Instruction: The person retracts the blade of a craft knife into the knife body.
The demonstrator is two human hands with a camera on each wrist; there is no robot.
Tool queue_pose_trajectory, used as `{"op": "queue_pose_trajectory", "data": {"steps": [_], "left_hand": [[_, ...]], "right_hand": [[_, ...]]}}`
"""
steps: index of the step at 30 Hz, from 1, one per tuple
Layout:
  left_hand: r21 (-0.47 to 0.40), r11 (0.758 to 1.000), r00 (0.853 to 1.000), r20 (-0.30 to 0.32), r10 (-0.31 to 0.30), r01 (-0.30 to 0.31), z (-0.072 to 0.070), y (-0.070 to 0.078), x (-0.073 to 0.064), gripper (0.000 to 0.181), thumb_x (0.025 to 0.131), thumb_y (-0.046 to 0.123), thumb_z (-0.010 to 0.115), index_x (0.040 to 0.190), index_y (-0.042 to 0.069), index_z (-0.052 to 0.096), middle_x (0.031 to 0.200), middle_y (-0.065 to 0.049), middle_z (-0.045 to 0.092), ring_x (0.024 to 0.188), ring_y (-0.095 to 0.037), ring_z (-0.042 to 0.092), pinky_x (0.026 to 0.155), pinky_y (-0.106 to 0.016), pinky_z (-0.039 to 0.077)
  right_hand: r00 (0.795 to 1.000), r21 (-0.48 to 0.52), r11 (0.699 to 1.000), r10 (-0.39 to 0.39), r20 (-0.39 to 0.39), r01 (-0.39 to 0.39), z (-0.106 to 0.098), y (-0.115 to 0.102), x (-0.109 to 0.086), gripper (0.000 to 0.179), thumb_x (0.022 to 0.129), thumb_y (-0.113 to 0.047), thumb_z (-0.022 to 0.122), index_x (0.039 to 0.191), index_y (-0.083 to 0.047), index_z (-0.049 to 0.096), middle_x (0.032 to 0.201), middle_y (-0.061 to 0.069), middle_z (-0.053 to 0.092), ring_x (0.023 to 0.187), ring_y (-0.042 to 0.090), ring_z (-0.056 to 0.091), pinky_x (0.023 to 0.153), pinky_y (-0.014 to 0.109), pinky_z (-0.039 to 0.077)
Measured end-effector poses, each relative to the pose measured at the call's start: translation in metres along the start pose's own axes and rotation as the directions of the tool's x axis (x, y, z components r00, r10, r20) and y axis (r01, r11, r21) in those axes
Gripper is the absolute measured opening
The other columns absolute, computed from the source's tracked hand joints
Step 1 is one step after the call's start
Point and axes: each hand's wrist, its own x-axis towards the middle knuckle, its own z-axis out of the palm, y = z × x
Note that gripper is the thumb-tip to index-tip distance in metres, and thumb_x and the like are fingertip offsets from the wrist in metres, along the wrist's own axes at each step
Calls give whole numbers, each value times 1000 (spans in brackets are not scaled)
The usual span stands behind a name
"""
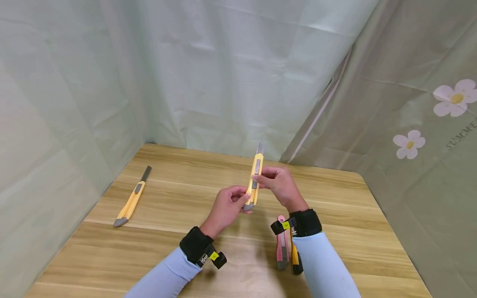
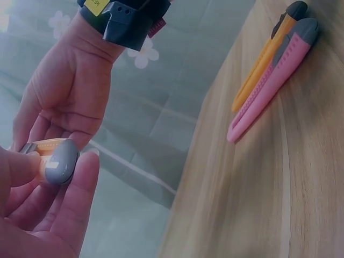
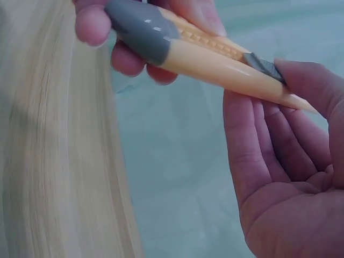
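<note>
We see the left hand [image 1: 226, 205] pinching the grey tail end of a yellow cutter [image 1: 257, 167], while the right hand [image 1: 282, 185] pinches its middle, thumb at the grey slider [image 3: 263, 66]. We see this cutter raised above the wooden table [image 1: 179, 252], blade extended and pointing away from the person. Below the right wrist, we find a pink cutter [image 1: 282, 250] and, just beside it, an orange cutter [image 1: 296, 260] partly hidden. Farther left, we see another yellow-bodied knife [image 1: 133, 199] lying with its blade out. Behind hangs pale cloth [image 1: 223, 82].
</note>
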Motion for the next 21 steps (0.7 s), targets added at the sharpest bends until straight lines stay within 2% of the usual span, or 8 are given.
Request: {"op": "queue_pose_trajectory", "data": {"steps": [6, 11, 17, 21], "left_hand": [[8, 1000, 1000, -23, 7, -6, 1, 1, 1, 15, 93, 3, 58, 107, 0, 62, 88, -15, 61, 75, -27, 64, 61, -41, 58], [6, 1000, 999, -36, 12, -11, 0, 1, 2, 15, 93, 1, 57, 107, 0, 62, 88, -15, 61, 76, -27, 64, 62, -42, 58], [6, 1000, 999, -32, -2, 2, 1, -1, 2, 14, 93, 2, 57, 106, 1, 63, 88, -15, 61, 76, -27, 64, 61, -40, 58], [9, 1000, 999, -33, -1, 1, 2, 0, 2, 13, 93, 2, 58, 105, 0, 63, 87, -15, 62, 75, -27, 64, 61, -40, 58]], "right_hand": [[1000, 9, 1000, 16, -22, -16, 1, 3, 0, 22, 85, -16, 72, 101, -1, 69, 98, 17, 63, 87, 34, 62, 78, 45, 54], [998, -65, 997, 46, -53, -49, 4, 3, -1, 24, 83, -25, 74, 98, -6, 71, 98, 13, 64, 84, 28, 64, 73, 38, 56], [997, -87, 995, 52, -55, -57, 2, 3, -2, 26, 83, -28, 74, 97, -6, 71, 97, 12, 64, 83, 28, 64, 73, 37, 56], [997, -61, 997, 54, -49, -57, 1, 4, -3, 25, 83, -27, 74, 96, -6, 71, 98, 13, 63, 88, 35, 61, 74, 38, 56]]}}
